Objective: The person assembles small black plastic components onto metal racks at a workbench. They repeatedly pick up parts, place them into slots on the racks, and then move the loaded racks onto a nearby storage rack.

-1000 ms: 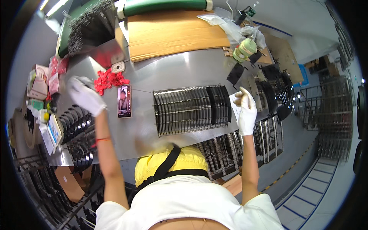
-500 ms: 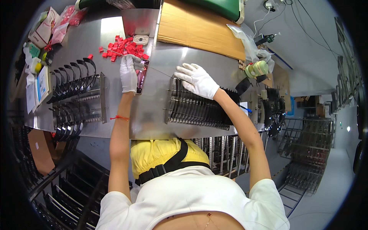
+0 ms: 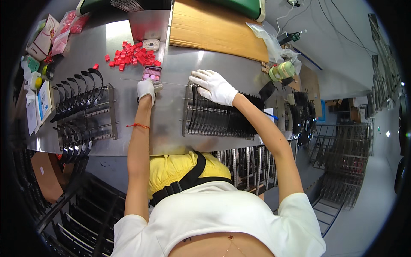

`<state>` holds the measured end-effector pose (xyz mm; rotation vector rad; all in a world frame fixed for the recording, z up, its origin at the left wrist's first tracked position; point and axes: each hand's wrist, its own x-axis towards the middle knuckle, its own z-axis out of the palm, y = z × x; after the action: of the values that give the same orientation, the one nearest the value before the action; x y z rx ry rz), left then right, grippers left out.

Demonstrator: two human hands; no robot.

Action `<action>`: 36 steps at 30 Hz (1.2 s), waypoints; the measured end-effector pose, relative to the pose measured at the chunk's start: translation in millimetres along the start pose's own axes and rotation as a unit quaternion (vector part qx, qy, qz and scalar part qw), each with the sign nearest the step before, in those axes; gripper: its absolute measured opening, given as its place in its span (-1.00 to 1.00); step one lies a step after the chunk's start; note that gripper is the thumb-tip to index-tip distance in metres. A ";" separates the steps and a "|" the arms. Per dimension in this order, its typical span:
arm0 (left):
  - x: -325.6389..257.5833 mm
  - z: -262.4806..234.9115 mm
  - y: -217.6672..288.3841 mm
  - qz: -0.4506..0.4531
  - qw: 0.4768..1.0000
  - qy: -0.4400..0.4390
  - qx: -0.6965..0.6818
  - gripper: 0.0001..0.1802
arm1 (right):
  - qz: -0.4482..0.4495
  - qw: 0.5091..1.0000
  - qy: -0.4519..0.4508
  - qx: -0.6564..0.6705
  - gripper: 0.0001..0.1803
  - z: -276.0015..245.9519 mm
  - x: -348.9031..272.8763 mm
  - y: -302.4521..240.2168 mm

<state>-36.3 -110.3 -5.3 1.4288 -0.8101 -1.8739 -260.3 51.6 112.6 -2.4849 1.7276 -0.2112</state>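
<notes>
My left hand (image 3: 147,89), in a white glove, is closed on a thin metal rod (image 3: 171,83). The rod lies nearly level, and its right end reaches the far left corner of a metal rack (image 3: 185,116) filled with a close row of black curved strips (image 3: 222,118). Over the far edge of that rack rests my gloved right hand (image 3: 215,87), palm down with fingers stretched out; whether it touches the rod is hidden. Just beyond my left hand a phone with a lit pink screen (image 3: 151,73) lies on the metal table (image 3: 137,141), partly covered by the hand.
Small red clips (image 3: 135,55) are heaped beyond the phone, beside a white case (image 3: 151,45). On the left stands another rack (image 3: 114,111) with spaced black curved strips (image 3: 87,83). A cardboard sheet (image 3: 218,30) covers the far right; a green bottle (image 3: 282,71) stands near it.
My left hand has drawn toward me, swinging the rod from a slant to nearly level. My right hand stays over the rack's far edge. The whole view has shifted slightly.
</notes>
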 end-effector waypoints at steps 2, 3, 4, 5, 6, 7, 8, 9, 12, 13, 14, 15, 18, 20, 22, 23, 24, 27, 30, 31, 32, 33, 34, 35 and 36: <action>-0.3 4.5 -7.6 0.000 0.999 0.015 -0.029 -0.71 | -0.004 1.000 0.011 0.004 -0.47 1.9 1.6 0.7; -0.1 3.0 -13.4 -0.017 0.999 0.014 -0.031 -0.72 | -0.005 1.000 0.016 0.006 -0.47 2.6 0.2 -0.1; 1.7 1.9 -13.6 -0.030 0.999 0.011 -0.033 -0.73 | -0.005 1.000 0.009 0.001 -0.47 1.8 0.1 1.4; 3.4 1.6 -14.2 -0.043 0.998 0.009 -0.035 -0.74 | -0.011 1.000 0.014 0.000 -0.47 1.1 0.3 2.6; 3.2 3.4 -17.6 -0.027 0.997 0.035 -0.065 -0.80 | -0.017 1.000 0.018 -0.001 -0.47 0.7 0.8 3.6; -0.3 8.0 -17.1 -0.031 0.996 0.017 -0.083 -0.81 | -0.020 1.000 0.018 0.001 -0.47 3.2 -1.9 2.0; -2.7 12.5 -15.1 -0.034 0.994 -0.001 -0.100 -0.83 | -0.027 0.999 0.024 0.018 -0.46 5.1 1.4 4.1; -6.2 17.0 -14.4 -0.038 0.992 -0.018 -0.118 -0.84 | -0.024 0.999 0.018 0.019 -0.46 6.3 -3.9 2.8; -4.8 15.2 -7.1 -0.020 0.993 0.001 -0.119 -0.86 | -0.033 0.999 0.017 0.008 -0.47 4.0 -4.2 8.7; 0.8 8.4 -10.5 -0.026 0.993 0.005 -0.112 -0.85 | -0.025 0.999 0.019 0.010 -0.47 4.1 -3.9 8.7; 3.3 4.4 -14.0 -0.054 0.993 -0.015 -0.107 -0.83 | -0.016 1.000 0.014 0.009 -0.47 3.6 -4.8 8.6; 5.5 5.9 -20.3 -0.058 0.994 -0.006 -0.093 -0.82 | -0.006 1.000 0.010 0.009 -0.47 3.1 -4.8 8.9; -17.0 35.9 -16.8 -0.082 0.996 0.015 -0.026 -0.81 | -0.016 0.999 0.022 0.043 -0.47 6.6 0.7 6.6; -6.4 33.0 -19.4 -0.089 0.996 0.018 -0.015 -0.81 | -0.015 0.999 0.017 0.049 -0.46 6.7 0.0 8.9; -8.9 36.5 -24.1 -0.101 0.995 0.024 -0.013 -0.81 | -0.006 0.999 0.011 0.039 -0.46 8.1 -8.0 14.5; -20.3 39.2 -23.6 -0.103 0.994 0.031 -0.019 -0.80 | -0.001 0.999 0.005 0.046 -0.45 5.6 -4.6 11.5; -11.7 39.5 -38.0 -0.061 0.997 0.045 -0.025 -0.75 | 0.004 0.999 0.000 0.053 -0.45 4.2 0.6 7.4; -6.8 35.7 -46.9 -0.033 0.998 0.046 -0.027 -0.71 | -0.001 0.999 -0.001 0.037 -0.42 5.5 -2.3 13.7; -18.6 42.2 -39.0 -0.025 0.997 0.066 -0.026 -0.69 | 0.055 0.998 -0.026 0.024 -0.42 5.0 -20.3 20.6; -21.2 48.0 -41.3 -0.028 0.997 0.072 -0.027 -0.68 | 0.049 0.998 -0.020 0.033 -0.42 4.7 -17.3 17.4; -14.4 48.6 -44.9 -0.050 0.998 0.044 -0.019 -0.68 | 0.044 0.998 -0.014 0.040 -0.42 5.2 -12.6 13.0; -5.8 46.2 -45.5 -0.072 0.997 0.015 -0.011 -0.67 | 0.038 0.998 -0.009 0.048 -0.42 3.5 -9.9 11.3; 5.3 34.6 -49.2 -0.095 0.995 -0.006 0.001 -0.66 | 0.034 0.998 -0.003 0.060 -0.42 3.9 -7.5 10.0; 17.5 27.3 -46.8 -0.095 0.994 -0.029 0.051 -0.68 | 0.031 0.998 -0.008 0.060 -0.42 3.9 -7.3 11.1; 26.6 21.3 -48.2 -0.107 0.993 -0.055 0.008 -0.69 | 0.027 0.998 -0.013 0.059 -0.43 3.0 -7.2 13.3</action>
<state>-68.2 -100.1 -53.9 1.4827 -0.7490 -2.1271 -274.5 53.8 107.1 -2.3451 1.7160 -0.2679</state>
